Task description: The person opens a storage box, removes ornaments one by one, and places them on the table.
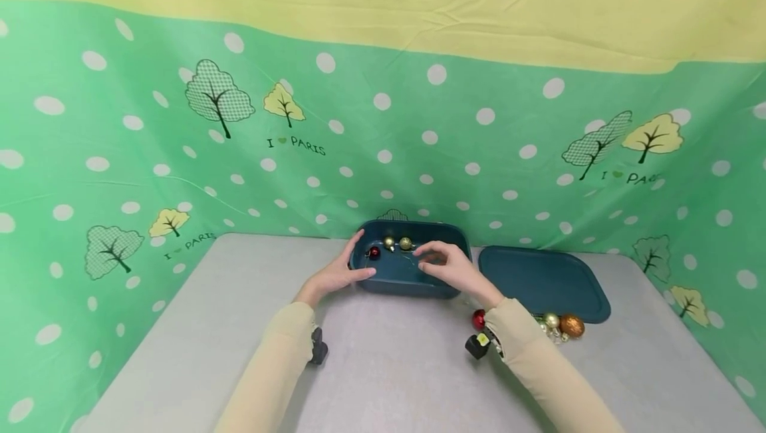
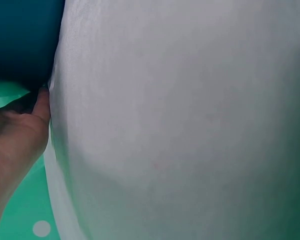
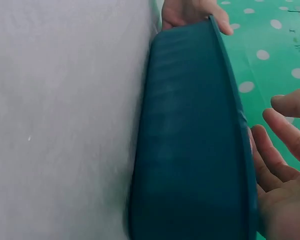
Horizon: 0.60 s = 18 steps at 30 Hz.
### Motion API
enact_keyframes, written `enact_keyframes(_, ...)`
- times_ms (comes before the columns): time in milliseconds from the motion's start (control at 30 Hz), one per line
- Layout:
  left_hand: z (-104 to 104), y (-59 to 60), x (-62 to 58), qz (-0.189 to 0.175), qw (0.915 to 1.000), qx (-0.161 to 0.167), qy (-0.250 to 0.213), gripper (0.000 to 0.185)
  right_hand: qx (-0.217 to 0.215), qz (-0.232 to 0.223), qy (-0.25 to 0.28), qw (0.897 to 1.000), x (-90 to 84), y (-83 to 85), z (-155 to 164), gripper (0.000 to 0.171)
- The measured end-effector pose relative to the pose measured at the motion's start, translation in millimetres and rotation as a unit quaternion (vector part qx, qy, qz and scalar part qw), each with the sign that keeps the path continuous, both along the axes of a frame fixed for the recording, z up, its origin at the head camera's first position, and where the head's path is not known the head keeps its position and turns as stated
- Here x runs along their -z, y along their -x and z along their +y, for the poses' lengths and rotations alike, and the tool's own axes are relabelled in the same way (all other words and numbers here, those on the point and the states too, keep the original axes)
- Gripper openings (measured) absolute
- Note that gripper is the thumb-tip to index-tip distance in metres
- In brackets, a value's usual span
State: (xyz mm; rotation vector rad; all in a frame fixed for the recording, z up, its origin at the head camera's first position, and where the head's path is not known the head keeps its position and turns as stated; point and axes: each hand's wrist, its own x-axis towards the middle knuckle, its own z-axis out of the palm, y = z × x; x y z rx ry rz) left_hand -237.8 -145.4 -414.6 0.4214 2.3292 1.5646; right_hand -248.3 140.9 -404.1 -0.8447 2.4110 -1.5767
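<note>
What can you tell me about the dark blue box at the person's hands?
The dark blue box is rectangular and deep, with rounded corners, smooth walls and a rim; it looks like plastic. It stands upright, open-topped, on the grey tabletop, near the patterned backdrop. Inside lie a red ball and two gold balls. The left hand rests against its left end, thumb at the near left corner. The right hand is over its right half; whether it touches is unclear.
</note>
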Motion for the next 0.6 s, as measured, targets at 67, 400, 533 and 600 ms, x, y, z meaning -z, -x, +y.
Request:
enact_keyframes(67, 0.5, 0.1, -0.1, -0.002, 1.0000, 0.000, -0.001, 0.093, -0.002, 0.001, -0.002, 1.000, 0.8, 2.2, -6.5, 0.026)
enact_keyframes(400, -0.3, -0.1, -1.7, -0.007, 0.9999, -0.007, -0.002, 0.092, -0.017, -0.019, -0.016, 1.000, -21.0, -5.2, -42.4, 0.026)
enact_keyframes(533, 0.2, 1.5, -1.0, -0.007, 1.0000, -0.002, 0.000, 0.091, -0.017, -0.022, -0.011, 1.000, -4.0, 10.2, -53.5, 0.027)
enact_keyframes(600, 0.7, 2.3, -0.3, -0.009, 1.0000, 0.000, -0.001, 0.091, -0.016, -0.026, -0.009, 1.000, 6.1, 19.3, -58.3, 0.029)
